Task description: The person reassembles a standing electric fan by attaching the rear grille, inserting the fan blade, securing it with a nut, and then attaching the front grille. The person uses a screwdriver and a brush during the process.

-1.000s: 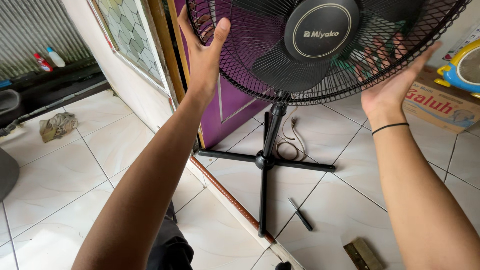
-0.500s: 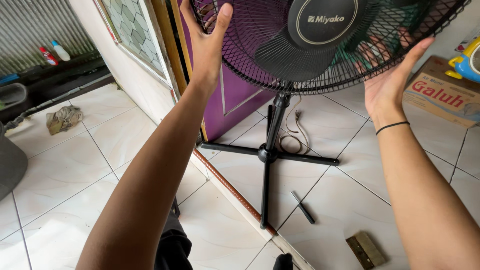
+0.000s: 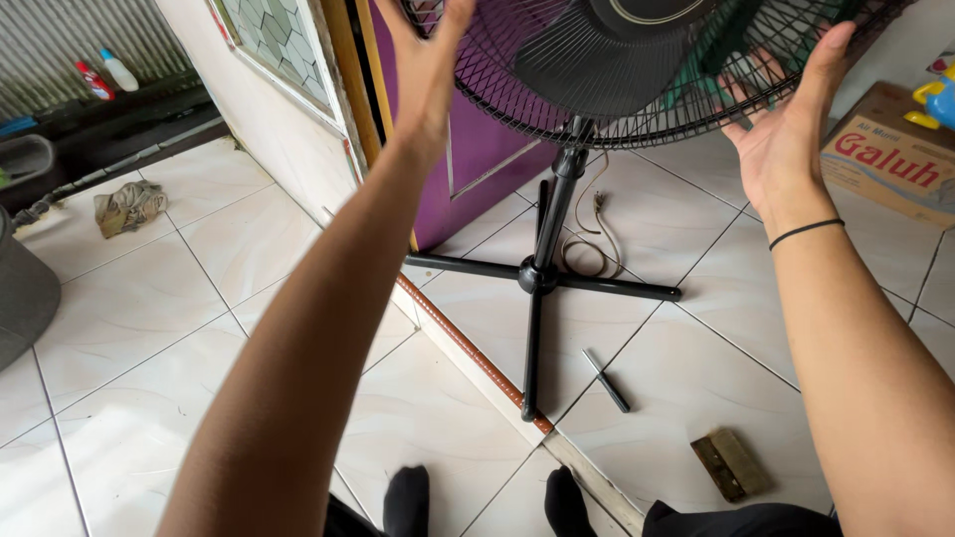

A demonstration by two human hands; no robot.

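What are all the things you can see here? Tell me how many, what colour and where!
Fan guard: one, black wire, top, between both hands.
Fan stand: one, black, cross-shaped feet on the tiles.
Cord: one, brownish, coiled behind the stand.
Small tool: one, dark, on the tile right of the stand.
Block: one, brown, flat on the floor, lower right.
Cardboard box: one, tan with red print, right edge.
Door: one, purple, behind the fan.
Rag: one, greyish, left floor.
Bottles: two, red and white, far left.
Socked feet: two, black, bottom.
Left hand: open, against the guard's left rim.
Right hand: open, at the guard's right rim; black wrist band.
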